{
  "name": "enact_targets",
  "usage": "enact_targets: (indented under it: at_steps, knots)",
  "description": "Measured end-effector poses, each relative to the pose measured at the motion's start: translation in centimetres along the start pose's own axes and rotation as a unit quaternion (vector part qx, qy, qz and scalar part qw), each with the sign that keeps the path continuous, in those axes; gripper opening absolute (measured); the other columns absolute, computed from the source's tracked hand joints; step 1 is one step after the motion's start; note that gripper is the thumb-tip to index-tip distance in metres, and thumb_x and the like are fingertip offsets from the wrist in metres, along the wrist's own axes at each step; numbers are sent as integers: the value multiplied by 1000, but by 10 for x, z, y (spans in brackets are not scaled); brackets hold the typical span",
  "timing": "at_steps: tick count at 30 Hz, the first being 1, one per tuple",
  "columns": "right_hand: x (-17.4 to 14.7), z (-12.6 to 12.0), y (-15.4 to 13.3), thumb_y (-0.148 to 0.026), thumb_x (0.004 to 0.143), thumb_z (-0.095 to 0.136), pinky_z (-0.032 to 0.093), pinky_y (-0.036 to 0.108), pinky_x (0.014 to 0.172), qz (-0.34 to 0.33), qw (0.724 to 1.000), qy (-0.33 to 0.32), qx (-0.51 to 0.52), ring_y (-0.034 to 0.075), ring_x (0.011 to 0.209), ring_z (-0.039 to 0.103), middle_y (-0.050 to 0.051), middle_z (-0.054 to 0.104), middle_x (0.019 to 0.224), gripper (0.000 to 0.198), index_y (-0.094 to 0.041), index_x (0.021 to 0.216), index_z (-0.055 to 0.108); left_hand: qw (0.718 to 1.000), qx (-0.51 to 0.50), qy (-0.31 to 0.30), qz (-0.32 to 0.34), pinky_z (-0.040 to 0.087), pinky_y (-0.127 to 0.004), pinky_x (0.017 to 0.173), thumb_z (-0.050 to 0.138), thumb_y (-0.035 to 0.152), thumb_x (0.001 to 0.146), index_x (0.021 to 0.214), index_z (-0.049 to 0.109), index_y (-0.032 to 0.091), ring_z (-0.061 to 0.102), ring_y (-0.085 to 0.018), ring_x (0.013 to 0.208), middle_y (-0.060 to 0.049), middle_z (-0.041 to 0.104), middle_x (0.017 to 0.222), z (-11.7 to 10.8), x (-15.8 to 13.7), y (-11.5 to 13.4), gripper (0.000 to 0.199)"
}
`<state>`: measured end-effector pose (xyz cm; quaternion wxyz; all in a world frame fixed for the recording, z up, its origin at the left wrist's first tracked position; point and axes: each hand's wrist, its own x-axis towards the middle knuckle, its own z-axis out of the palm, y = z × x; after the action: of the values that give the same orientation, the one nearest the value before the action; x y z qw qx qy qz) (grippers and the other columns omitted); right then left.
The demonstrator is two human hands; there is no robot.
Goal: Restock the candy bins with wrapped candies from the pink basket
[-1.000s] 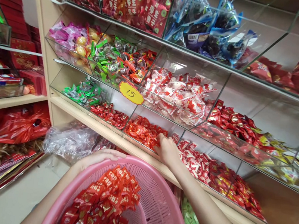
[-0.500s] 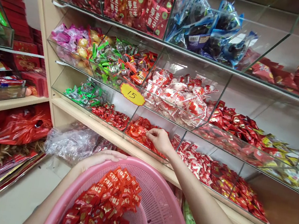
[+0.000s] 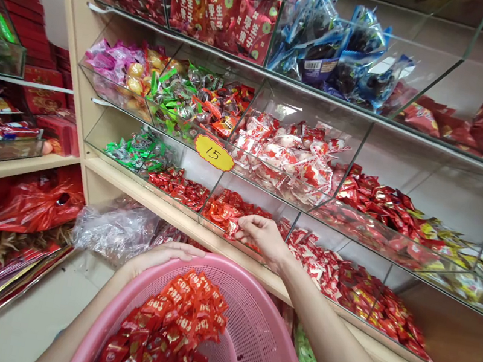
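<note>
My left hand (image 3: 160,260) grips the far left rim of a pink plastic basket (image 3: 275,345), its fingers lying over the edge. Inside the basket is a heap of red wrapped candies (image 3: 184,312), brighter orange-red ones on top and darker red ones nearer me. At the bottom shelf, my right hand (image 3: 260,238) is closed in a pinch on a small red-wrapped candy (image 3: 232,226), just over the front of a clear compartment. More red candies (image 3: 220,207) lie in that compartment, left of and behind the fingers.
Clear shelf bins hold green-wrapped sweets (image 3: 140,150), white-and-red packets (image 3: 282,157) and blue packets (image 3: 331,48). A yellow price tag (image 3: 214,152) reads 15. Crumpled clear plastic bags (image 3: 116,231) lie below the wooden shelf edge (image 3: 143,190), left of the basket.
My right hand has shifted slightly right and toward me, and a red candy now shows at its fingertips. My left hand and the basket stay in place.
</note>
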<state>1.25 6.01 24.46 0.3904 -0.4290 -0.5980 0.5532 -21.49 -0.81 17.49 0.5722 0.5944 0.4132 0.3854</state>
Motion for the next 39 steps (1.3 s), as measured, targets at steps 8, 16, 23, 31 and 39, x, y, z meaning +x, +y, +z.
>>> enact_targets:
  at_steps: [8,16,23,31,39]
  knots:
    - [23,65,-10,-23,76,59,51,23,60,-61,995,-74,-33,11,59,63,1,64,60,10,-15,69,57,999,14,-27,-43,33,-32,105,58,27,70,103,67,23,52,-20,115,0,63,115,-7,15,-21,35]
    - [64,104,-5,-15,81,47,46,27,79,-311,884,45,-345,14,80,60,5,62,102,24,-18,102,58,999,5,-29,-43,32,-30,107,57,26,70,104,67,22,50,-20,118,-1,59,122,-11,15,-26,36]
    - [5,44,18,-21,88,40,40,27,84,-350,832,56,-426,16,95,53,7,57,106,27,-18,112,52,999,-1,-23,-40,36,-32,103,59,26,69,100,69,21,56,-21,110,-2,65,112,-11,17,-25,33]
    - [-18,-35,15,-20,84,49,27,33,73,-210,639,115,-731,22,86,49,7,64,89,7,-18,90,53,1000,-9,14,5,38,-30,102,55,26,62,80,73,24,58,-19,104,3,68,103,6,-4,7,25]
    - [-15,-31,14,-24,85,51,22,36,76,-148,607,60,-778,25,90,52,8,68,81,16,-15,98,48,999,29,24,11,33,-32,106,57,26,60,84,72,26,53,-19,110,3,66,107,4,-7,7,29]
